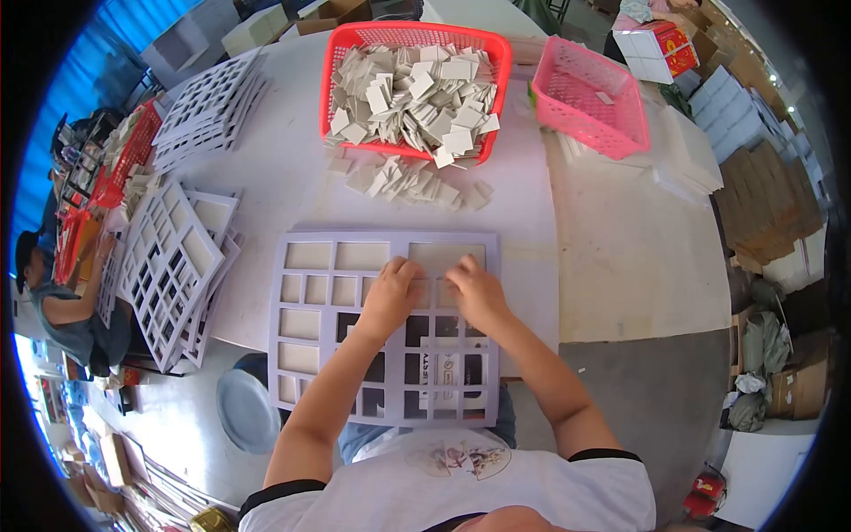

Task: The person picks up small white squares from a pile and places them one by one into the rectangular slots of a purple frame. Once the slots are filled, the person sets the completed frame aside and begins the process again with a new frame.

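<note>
A white grid frame (pixel 399 324) lies in front of me, its near part over the table's edge and my lap. Grey-white pieces fill its upper and left openings; dark print shows through several lower ones. My left hand (pixel 395 288) rests over the upper middle of the grid, fingers curled down near a bar. To its right, my right hand (pixel 470 282) bends its fingers over the upper right openings. What either hand holds, if anything, is too small to make out. Past the frame, loose square pieces (pixel 412 183) lie beside a red basket (pixel 417 89) heaped with similar pieces.
Stacked grid frames (pixel 173 266) and more frames (pixel 208 106) are on the left. A pink basket (pixel 589 97) holds a small piece at the back right. A co-worker (pixel 71 306) sits at the left; another person stands at the top right. A blue-grey stool (pixel 248 410) is below the table.
</note>
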The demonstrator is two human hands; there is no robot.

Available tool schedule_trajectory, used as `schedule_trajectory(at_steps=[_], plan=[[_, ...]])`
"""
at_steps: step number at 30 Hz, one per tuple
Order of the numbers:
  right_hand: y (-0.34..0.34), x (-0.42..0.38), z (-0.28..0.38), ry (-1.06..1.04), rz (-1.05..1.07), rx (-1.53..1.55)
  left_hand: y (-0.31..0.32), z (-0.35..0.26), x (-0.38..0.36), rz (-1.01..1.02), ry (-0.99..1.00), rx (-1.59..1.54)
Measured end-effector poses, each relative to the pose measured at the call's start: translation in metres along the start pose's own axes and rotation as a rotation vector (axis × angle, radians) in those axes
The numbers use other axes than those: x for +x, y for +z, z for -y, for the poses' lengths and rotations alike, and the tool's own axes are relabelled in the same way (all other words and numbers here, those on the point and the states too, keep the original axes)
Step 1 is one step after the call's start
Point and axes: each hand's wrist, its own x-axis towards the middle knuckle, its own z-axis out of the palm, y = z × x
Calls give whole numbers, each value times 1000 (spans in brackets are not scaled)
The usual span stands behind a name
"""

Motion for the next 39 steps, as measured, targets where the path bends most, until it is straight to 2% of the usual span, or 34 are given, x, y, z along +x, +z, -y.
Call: schedule_trajectory(at_steps=[3,5,6,7,9,12,15,16,19,22,24,27,29,31,34,37,38,39], plan=[[-15,15,2,27,75,-25,-3,13,18,251,-192,-39],[-23,50,-22,51,66,-18,0,18,47,208,-242,-63],[-20,71,-40,50,-109,17,3,21,64,187,-268,-75],[-15,91,-59,50,-284,51,10,24,78,134,-228,-16],[-17,124,-82,57,-283,-55,36,32,110,22,-144,101],[-10,138,-107,28,-192,-178,73,45,143,-33,191,287],[-12,143,-116,60,-165,-216,89,61,158,275,143,453],[-14,143,-117,82,-173,-219,86,59,160,255,131,420],[-29,128,-102,61,-349,27,63,53,152,165,135,335],[-53,90,-56,386,-203,568,47,53,138,-25,227,235],[-44,60,-53,339,-19,627,36,51,130,-139,295,165],[-38,16,-28,322,165,589,20,36,104,-133,-102,-52],[-29,-18,1,387,233,658,5,28,74,-221,-23,-152],[-22,-30,17,310,201,513,-2,32,41,-242,44,-133],[-15,-39,23,171,104,329,-19,24,2,-40,-159,-284],[-5,-43,17,32,63,210,-41,-3,-23,28,-513,-664],[-3,-45,16,-13,62,176,-43,-1,-30,48,-535,-631],[-1,-48,18,-52,-1,123,-42,3,-36,59,-445,-549]])
